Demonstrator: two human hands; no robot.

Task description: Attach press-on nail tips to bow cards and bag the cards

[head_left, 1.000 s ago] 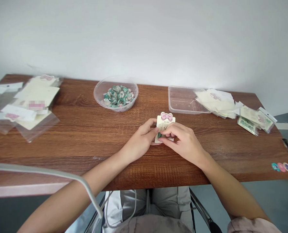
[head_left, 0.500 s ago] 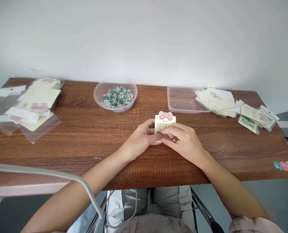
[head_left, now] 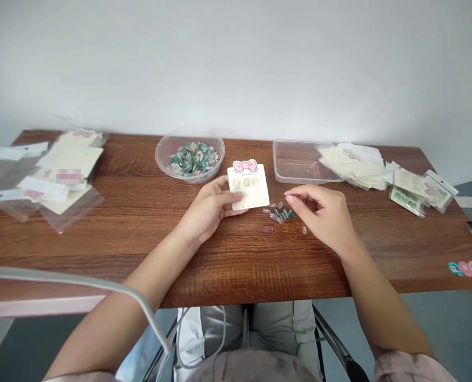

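My left hand (head_left: 208, 209) holds a cream backing card with a pink bow top (head_left: 248, 185), gripping its lower left edge just above the table. Faint nail shapes show on the card. To its right lies a small scatter of loose press-on nails (head_left: 279, 214), green and clear, with a pink one (head_left: 266, 229) apart from them. My right hand (head_left: 319, 212) hovers just right of the scatter, its fingers curled together and nothing visible in them.
A clear bowl of teal nails (head_left: 168, 143) stands behind the card on the wooden table (head_left: 220, 265). A clear plastic tray (head_left: 299, 162) sits to its right, beside stacked cards (head_left: 357, 167) and sealed packets (head_left: 419, 191). Cards and clear bags (head_left: 69, 159) lie at the left.
Both hands were together on the card. Now the left hand has carried it up and left, my right hand has moved right, and loose nails lie on the table.
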